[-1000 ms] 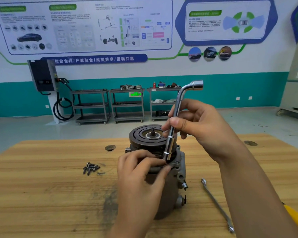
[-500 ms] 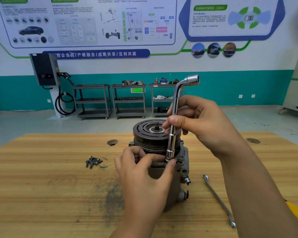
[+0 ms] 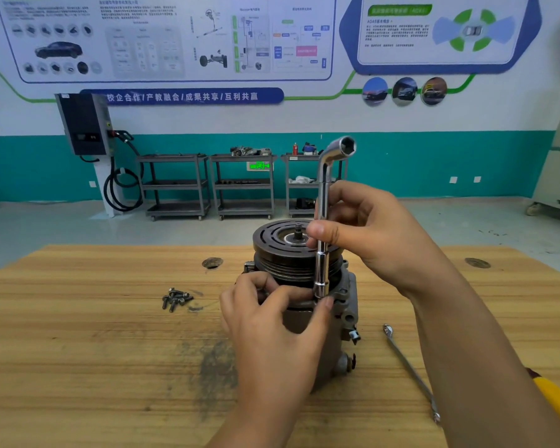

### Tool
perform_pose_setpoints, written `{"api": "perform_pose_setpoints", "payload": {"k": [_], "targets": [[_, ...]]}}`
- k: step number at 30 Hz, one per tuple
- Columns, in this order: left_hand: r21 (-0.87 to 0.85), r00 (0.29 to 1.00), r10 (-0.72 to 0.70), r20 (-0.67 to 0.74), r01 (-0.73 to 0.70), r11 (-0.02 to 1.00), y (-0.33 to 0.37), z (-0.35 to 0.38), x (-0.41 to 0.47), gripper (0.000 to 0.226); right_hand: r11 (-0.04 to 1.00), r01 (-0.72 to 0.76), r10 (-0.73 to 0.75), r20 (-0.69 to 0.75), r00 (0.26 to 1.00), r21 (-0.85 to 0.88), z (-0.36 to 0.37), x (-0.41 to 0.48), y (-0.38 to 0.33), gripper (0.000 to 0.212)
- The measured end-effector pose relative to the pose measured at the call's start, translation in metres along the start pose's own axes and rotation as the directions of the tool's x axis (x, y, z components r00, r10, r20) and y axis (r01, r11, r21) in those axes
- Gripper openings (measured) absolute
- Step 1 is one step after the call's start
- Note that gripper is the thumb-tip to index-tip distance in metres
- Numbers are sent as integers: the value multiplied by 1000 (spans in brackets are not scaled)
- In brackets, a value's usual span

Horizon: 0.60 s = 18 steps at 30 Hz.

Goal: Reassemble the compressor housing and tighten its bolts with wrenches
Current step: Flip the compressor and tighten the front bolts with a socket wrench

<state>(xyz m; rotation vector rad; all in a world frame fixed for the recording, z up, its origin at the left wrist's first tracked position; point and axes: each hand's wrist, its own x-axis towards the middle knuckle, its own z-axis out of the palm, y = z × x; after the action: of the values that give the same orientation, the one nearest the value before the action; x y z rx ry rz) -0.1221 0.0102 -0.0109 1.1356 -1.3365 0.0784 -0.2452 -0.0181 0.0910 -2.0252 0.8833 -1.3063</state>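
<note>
So the compressor (image 3: pixel 317 305) is standing upright on its end in the middle of the worktop (image 3: pixel 78 350), pulley face up, and the L-shaped socket wrench (image 3: pixel 323 250) is planted vertically with its lower socket down at the housing flange, right beside the pulley. Biggest risk I see here: the socket isn't sitting square on the bolt head (can't actually see the bolt, it's hidden under the socket and fingertips), and if it's cocked it could slip off and round the head or cross-thread the bolt going in. Also the whole unit is tall and only standing on its end, so a hard sideways pull on the wrench could tip it if it isn't braced. The right hand (image 3: pixel 369 234) is closed around the wrench shaft about halfway up, thumb and fingers pinching it. The left hand (image 3: pixel 272 321) is curled over the top edge of the housing, fingertips together right at the base of the socket, looks like guiding it. Spare bolts (image 3: pixel 175 298) are in a little pile off to the left, and a flat spanner (image 3: pixel 411 371) lies on the right, untouched.
</note>
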Motion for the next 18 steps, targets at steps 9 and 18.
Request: {"api": "perform_pose_setpoints", "payload": {"k": [9,18], "targets": [[-223,999,37,7,-35,974,20,-22,32,20,998,52,-52,-2,999,-34,0,-1,-1,14],[-396,974,95,207,-5,918,77,-13,93,25,994,98,-99,-39,994,-44,2,1,-4,26]]}}
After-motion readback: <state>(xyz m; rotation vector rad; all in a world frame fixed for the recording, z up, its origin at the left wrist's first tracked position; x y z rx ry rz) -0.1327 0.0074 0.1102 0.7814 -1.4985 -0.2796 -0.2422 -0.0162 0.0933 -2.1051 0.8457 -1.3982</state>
